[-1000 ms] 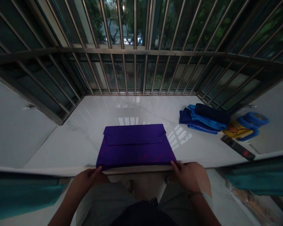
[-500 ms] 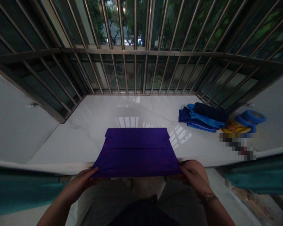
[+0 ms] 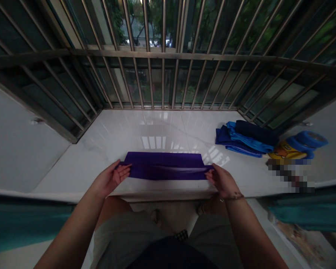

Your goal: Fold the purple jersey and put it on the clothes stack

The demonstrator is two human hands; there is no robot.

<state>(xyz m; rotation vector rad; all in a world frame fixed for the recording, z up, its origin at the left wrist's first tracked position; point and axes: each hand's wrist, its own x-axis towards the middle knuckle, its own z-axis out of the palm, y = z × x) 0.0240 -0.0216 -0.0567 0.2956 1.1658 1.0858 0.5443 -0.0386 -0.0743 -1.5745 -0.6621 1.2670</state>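
A purple cloth (image 3: pixel 165 161), partly folded into a wide, low strip, lies on the white marble-like sill in front of me. My left hand (image 3: pixel 116 177) pinches its left end between thumb and fingers. At the right end, my right hand (image 3: pixel 220 179) grips the same edge, with a bracelet on that wrist. Between the hands the near edge is lifted and doubled over toward the far part, slightly creased in the middle. Both hands are just above the sill.
Folded blue and navy cloths (image 3: pixel 245 138) are stacked on the sill (image 3: pixel 95 149) at right. Beside them are blue rolls (image 3: pixel 309 140) and a yellow item (image 3: pixel 287 151). Metal bars (image 3: pixel 162 56) stand along the window. Teal curtains (image 3: pixel 25 222) hang at both sides.
Both hands have moved forward, away from my body, carrying the near edge of the purple cloth up and over. The cloth is now a narrower strip.
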